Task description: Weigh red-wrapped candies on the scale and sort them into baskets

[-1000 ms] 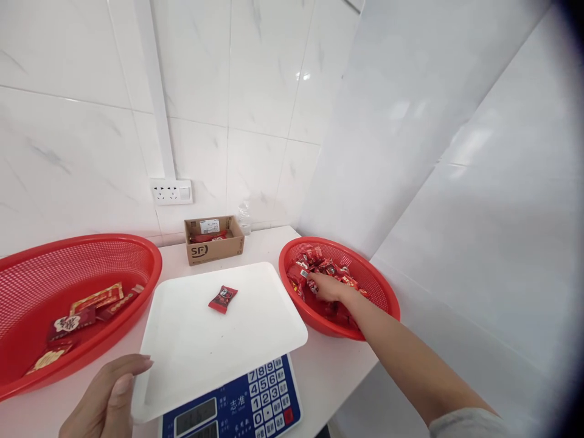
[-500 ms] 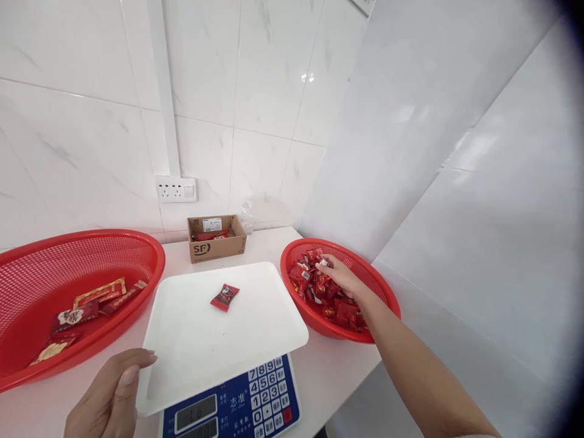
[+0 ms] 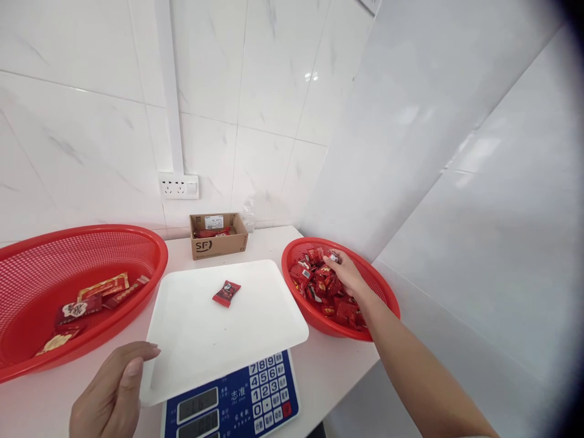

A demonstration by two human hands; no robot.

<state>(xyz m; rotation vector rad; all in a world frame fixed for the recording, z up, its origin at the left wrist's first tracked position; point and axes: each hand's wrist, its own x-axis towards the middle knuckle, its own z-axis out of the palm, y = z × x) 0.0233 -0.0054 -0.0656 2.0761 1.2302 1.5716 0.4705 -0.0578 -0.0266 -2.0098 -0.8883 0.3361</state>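
My right hand (image 3: 349, 274) reaches into the small red basket (image 3: 383, 291) at the right, fingers curled around a small red wrapped candy (image 3: 334, 258) at the top of the pile of red candies (image 3: 319, 286). One red candy (image 3: 226, 293) lies on the white pan (image 3: 219, 331) of the blue electronic scale (image 3: 237, 401). My left hand (image 3: 112, 395) rests at the pan's near left corner, fingers loosely extended, thumb touching the edge, holding nothing.
A large red basket (image 3: 137, 240) with a few red and gold packets (image 3: 91, 298) sits at the left. A small cardboard box (image 3: 219, 236) stands by the back wall under a wall socket (image 3: 179, 185). The counter edge drops off at the right.
My right hand moved from the front of the candy pile to its far top and closed on a candy. The view shifted slightly; my left hand stayed by the pan.
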